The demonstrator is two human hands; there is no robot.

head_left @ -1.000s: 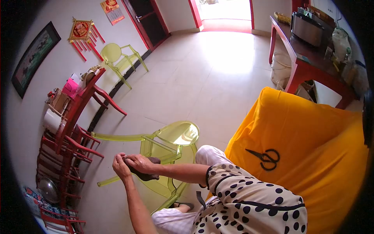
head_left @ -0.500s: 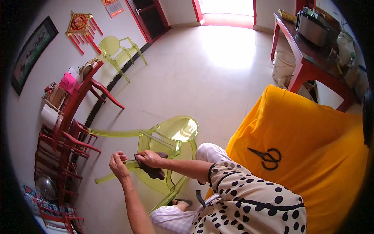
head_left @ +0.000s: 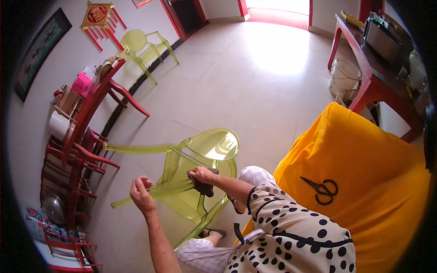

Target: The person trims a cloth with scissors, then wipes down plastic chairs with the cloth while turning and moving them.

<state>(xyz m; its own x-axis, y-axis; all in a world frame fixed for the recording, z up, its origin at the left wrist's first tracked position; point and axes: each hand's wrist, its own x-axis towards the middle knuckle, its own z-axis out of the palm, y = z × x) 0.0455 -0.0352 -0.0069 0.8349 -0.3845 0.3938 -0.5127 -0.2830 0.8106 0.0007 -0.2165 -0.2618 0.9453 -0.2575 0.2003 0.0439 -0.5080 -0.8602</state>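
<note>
Pale floor (head_left: 214, 100) stretches from the bright doorway (head_left: 278, 10) past a red table (head_left: 93, 107) to a green chair (head_left: 200, 144). Over that chair, the right hand (head_left: 200, 174) grips a dark cloth (head_left: 205, 189), fingers closed on its upper edge; whether cloth and chair touch cannot be told. Well apart from the cloth, the left hand (head_left: 142, 193) is raised with fingers curled; whether they pinch anything is unclear. Black scissors (head_left: 326, 193) lie on an orange cover (head_left: 364, 166) near the spotted shirt (head_left: 291, 227).
</note>
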